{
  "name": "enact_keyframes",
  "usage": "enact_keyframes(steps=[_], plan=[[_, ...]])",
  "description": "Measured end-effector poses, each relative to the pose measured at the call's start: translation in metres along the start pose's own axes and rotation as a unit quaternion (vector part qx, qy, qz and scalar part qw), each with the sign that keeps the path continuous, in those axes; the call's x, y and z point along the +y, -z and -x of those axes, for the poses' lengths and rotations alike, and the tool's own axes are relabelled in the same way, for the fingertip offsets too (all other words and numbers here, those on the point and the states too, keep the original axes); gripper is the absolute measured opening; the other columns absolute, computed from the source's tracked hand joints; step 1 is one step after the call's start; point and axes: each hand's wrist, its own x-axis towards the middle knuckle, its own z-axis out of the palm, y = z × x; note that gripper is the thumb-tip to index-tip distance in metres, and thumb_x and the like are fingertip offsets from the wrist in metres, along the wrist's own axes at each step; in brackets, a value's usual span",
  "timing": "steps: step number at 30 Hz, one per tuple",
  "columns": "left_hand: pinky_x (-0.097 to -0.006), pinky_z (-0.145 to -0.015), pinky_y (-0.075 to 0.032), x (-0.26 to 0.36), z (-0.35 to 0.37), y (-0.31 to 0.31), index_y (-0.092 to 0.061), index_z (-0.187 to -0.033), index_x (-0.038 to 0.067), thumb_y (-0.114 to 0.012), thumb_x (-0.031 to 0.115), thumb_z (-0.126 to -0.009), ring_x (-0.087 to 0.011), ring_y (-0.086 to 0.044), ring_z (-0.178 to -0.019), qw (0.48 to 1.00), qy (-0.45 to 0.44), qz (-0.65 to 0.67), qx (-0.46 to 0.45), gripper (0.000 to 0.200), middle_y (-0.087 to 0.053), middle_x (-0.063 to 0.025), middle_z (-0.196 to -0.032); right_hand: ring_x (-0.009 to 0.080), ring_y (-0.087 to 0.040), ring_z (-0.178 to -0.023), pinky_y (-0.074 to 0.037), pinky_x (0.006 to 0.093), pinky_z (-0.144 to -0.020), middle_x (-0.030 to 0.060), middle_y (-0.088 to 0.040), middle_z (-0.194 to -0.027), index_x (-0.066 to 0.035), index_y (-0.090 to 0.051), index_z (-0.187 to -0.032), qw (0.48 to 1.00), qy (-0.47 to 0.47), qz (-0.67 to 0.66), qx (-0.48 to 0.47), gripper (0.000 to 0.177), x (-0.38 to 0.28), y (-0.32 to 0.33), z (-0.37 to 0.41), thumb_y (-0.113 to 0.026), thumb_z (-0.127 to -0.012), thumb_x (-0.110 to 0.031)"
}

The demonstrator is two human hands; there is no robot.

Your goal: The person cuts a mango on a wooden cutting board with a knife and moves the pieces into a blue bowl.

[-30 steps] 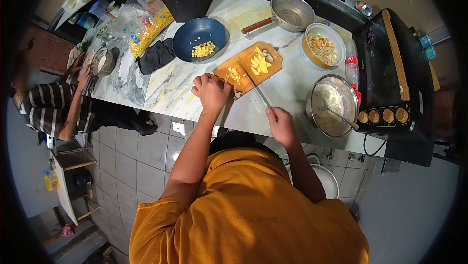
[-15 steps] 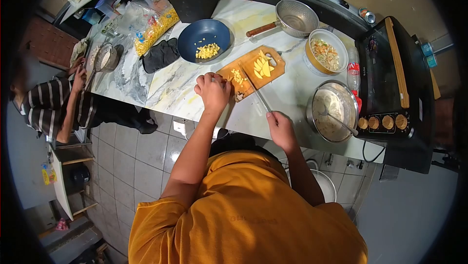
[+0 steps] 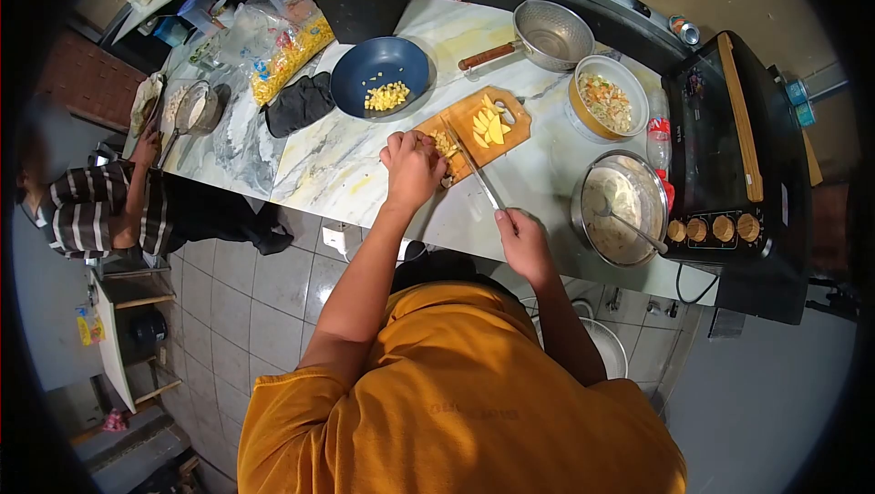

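Observation:
My right hand [image 3: 523, 241] is closed around the handle of a kitchen knife [image 3: 483, 182], its blade slanting across the wooden cutting board [image 3: 518, 137]. With fingers curled down, my left hand [image 3: 413, 167] is at the board's left end, on small yellow potato pieces [image 3: 444, 142] beside the blade; the fingertips are partly hidden. Larger yellow potato slices [image 3: 490, 125] lie right of the knife, near the board's handle hole. Behind the board, a dark blue frying pan [image 3: 351, 60] contains small yellow cubes [image 3: 386, 96].
Right of the board are a bowl of chopped vegetables [image 3: 604, 100], a metal bowl of creamy mixture [image 3: 612, 243] with a spoon, and a toaster oven [image 3: 715, 148]. A saucepan [image 3: 553, 36] stands behind. Left are a black cloth [image 3: 301, 104], a bag of yellow pasta [image 3: 290, 58] and another person [image 3: 100, 207].
My left hand has shifted right, over the small pieces and closer to the blade. The knife has moved slightly left. At the left, the other person's arms have changed position.

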Motion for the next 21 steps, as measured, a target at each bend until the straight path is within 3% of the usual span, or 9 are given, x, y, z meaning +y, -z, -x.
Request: enact_keyframes(steps=[12,17,21], plan=[[-0.0446,-0.092,-0.032,-0.008,0.000,0.004,-0.075,-0.080,0.009,-0.078,0.018,-0.071,-0.0298,-0.046,-0.111,1.000,0.011,-0.017,0.004,0.013,-0.059,-0.0050,-0.111,0.0385,-0.058,-0.072,-0.047,0.0409,-0.069,0.0217,-0.059,-0.076,0.001,-0.059,-0.092,0.999,-0.012,-0.024,-0.037,0.037,0.004,-0.002,-0.004,-0.052,-0.100,-0.034],[-0.0454,-0.092,-0.032,-0.012,0.002,0.008,-0.074,-0.081,0.009,-0.077,0.018,-0.072,-0.0300,-0.046,-0.111,0.999,0.030,-0.026,0.016,0.013,-0.060,-0.0050,-0.110,0.0408,-0.055,-0.071,-0.046,0.0420,-0.069,0.0225,-0.058,-0.077,0.001,-0.057,-0.093,0.998,0.040,-0.021,0.034,0.034,0.022,-0.011,-0.006,-0.052,-0.100,-0.031],[-0.0458,-0.093,-0.032,-0.019,0.005,0.008,-0.075,-0.082,0.011,-0.077,0.021,-0.073,-0.0297,-0.046,-0.111,0.998,0.044,-0.027,0.021,0.013,-0.061,-0.0044,-0.111,0.0425,-0.055,-0.073,-0.047,0.0432,-0.070,0.0234,-0.058,-0.080,0.001,-0.057,-0.094,1.000,0.020,-0.014,0.006,0.033,0.014,-0.010,-0.005,-0.052,-0.100,-0.031]])
